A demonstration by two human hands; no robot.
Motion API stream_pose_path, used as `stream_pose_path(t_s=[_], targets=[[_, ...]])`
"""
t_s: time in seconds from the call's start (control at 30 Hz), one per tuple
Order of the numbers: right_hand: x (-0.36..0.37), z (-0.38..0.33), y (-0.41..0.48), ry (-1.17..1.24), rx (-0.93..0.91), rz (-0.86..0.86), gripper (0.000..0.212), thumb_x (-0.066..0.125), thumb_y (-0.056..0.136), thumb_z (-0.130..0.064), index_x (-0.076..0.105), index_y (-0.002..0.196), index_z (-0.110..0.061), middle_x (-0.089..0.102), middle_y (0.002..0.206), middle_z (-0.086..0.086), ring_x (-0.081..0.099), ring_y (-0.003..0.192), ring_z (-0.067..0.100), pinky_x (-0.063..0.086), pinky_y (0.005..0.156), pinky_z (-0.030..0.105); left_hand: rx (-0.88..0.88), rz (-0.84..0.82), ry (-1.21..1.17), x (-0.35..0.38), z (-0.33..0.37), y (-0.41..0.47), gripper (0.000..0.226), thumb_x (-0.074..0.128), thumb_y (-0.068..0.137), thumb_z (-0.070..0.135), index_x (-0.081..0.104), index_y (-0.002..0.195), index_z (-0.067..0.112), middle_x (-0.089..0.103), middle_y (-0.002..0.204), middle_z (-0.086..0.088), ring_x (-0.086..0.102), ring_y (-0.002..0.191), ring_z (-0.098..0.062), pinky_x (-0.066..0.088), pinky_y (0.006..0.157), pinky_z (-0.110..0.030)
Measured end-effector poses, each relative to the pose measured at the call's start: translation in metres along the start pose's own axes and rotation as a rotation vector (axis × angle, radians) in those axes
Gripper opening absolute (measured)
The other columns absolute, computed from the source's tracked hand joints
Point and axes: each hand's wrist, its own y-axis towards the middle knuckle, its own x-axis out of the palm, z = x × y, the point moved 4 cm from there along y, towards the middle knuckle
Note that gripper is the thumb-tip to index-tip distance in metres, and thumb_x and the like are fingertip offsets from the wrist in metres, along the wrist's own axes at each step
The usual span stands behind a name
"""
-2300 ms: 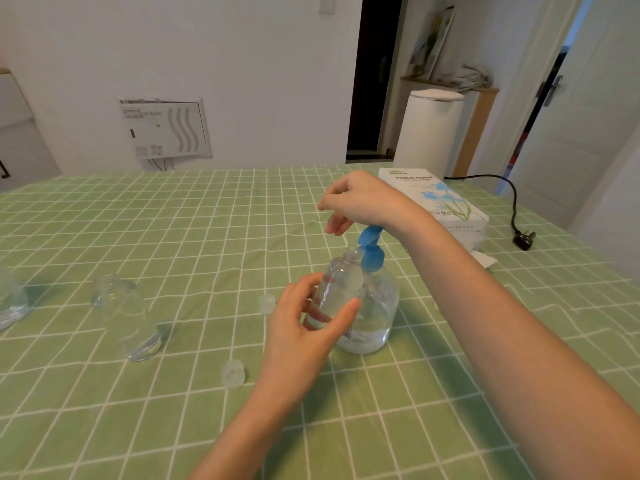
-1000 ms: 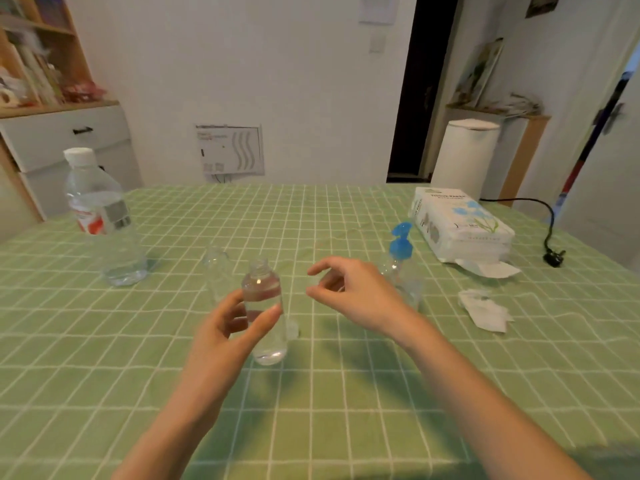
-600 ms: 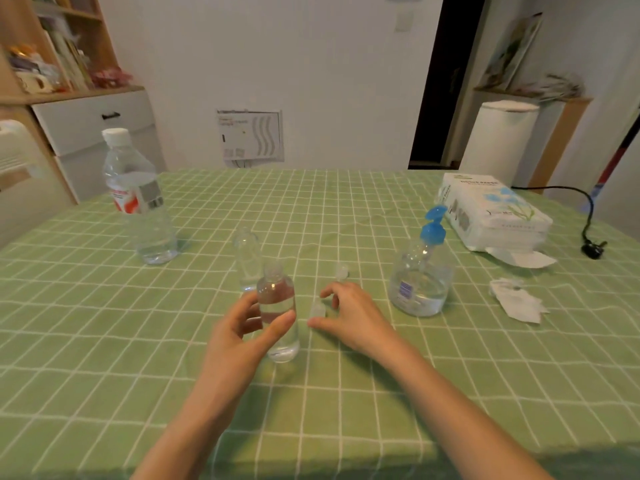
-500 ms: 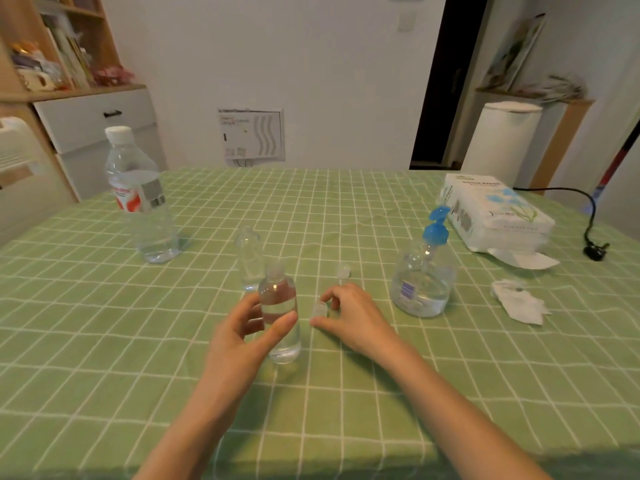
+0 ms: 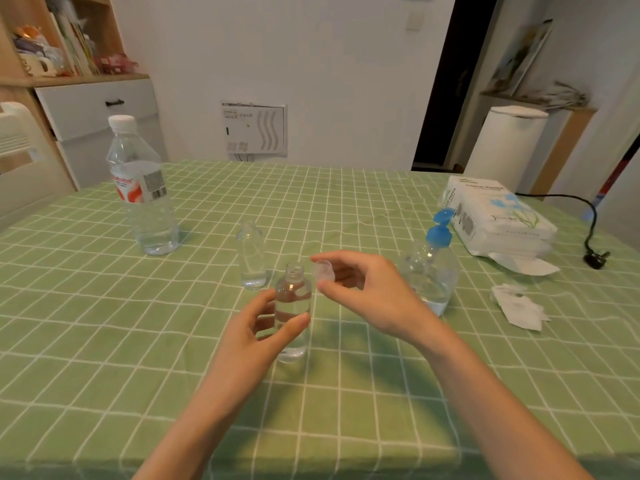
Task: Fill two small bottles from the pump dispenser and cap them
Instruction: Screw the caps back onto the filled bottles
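A small clear bottle [image 5: 293, 299], mostly full of clear liquid and with its neck uncovered, stands upright on the green checked tablecloth. My left hand [image 5: 258, 336] grips its body. My right hand [image 5: 367, 292] pinches a small translucent cap [image 5: 324, 271] just to the right of the bottle's neck, not touching it. A second small clear bottle [image 5: 251, 255] stands uncapped behind, nearly empty. The pump dispenser [image 5: 433, 271] with a blue pump head stands to the right, partly hidden by my right hand.
A large water bottle [image 5: 143, 188] with a white cap stands at the back left. A tissue pack [image 5: 495, 216] lies at the back right, crumpled paper [image 5: 517, 306] in front of it. A black cable with a plug [image 5: 594, 258] lies at the far right.
My right hand picked a cap up off the cloth and lifted it beside the bottle's neck. Earlier, my left hand carried the bottle away from the dispenser and stood it in front of me.
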Motion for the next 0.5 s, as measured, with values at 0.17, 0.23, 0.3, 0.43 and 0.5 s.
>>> stream_pose_path(t_s=[0.17, 0.23, 0.3, 0.43, 0.5], targets=[[-0.004, -0.009, -0.003, -0.057, -0.007, -0.025, 0.026, 0.072, 0.081, -0.018, 0.060, 0.104, -0.022, 0.068, 0.090, -0.001, 0.065, 0.083, 0.017, 0.054, 0.078, 0.023, -0.005, -0.017, 0.029, 0.001, -0.001, -0.001, 0.040, 0.068, 0.062, 0.052, 0.061, 0.102, 0.051, 0.069, 0.099, 0.015, 0.066, 0.087, -0.005, 0.050, 0.074, -0.024], [-0.005, -0.013, -0.003, -0.053, -0.022, -0.019, 0.022, 0.074, 0.079, -0.015, 0.058, 0.094, -0.021, 0.067, 0.085, -0.003, 0.065, 0.080, 0.017, 0.055, 0.075, 0.023, -0.004, -0.016, 0.037, 0.000, -0.001, -0.002, 0.040, 0.069, 0.062, 0.051, 0.061, 0.101, 0.051, 0.069, 0.100, 0.012, 0.066, 0.087, -0.006, 0.051, 0.073, -0.025], [-0.007, -0.017, -0.003, -0.052, -0.047, -0.023, 0.021, 0.074, 0.079, -0.013, 0.060, 0.092, -0.021, 0.068, 0.088, -0.004, 0.065, 0.081, 0.013, 0.055, 0.077, 0.023, -0.001, -0.012, 0.037, 0.000, -0.002, -0.003, 0.039, 0.069, 0.062, 0.050, 0.062, 0.101, 0.051, 0.069, 0.101, 0.008, 0.066, 0.089, -0.008, 0.052, 0.075, -0.025], [-0.009, -0.025, -0.002, -0.009, -0.087, -0.054, 0.023, 0.072, 0.081, -0.011, 0.068, 0.101, -0.023, 0.071, 0.095, -0.002, 0.067, 0.086, 0.007, 0.054, 0.084, 0.020, -0.004, -0.019, 0.053, 0.000, -0.003, -0.003, 0.044, 0.069, 0.063, 0.049, 0.061, 0.107, 0.045, 0.069, 0.103, 0.005, 0.065, 0.092, -0.010, 0.053, 0.081, -0.029], [-0.010, -0.028, -0.001, 0.002, -0.095, -0.069, 0.027, 0.071, 0.082, -0.010, 0.068, 0.105, -0.022, 0.070, 0.094, -0.005, 0.066, 0.087, 0.006, 0.054, 0.085, 0.020, -0.004, -0.024, 0.060, 0.001, -0.003, -0.003, 0.048, 0.068, 0.064, 0.048, 0.060, 0.110, 0.041, 0.068, 0.105, 0.003, 0.064, 0.094, -0.012, 0.053, 0.084, -0.031]])
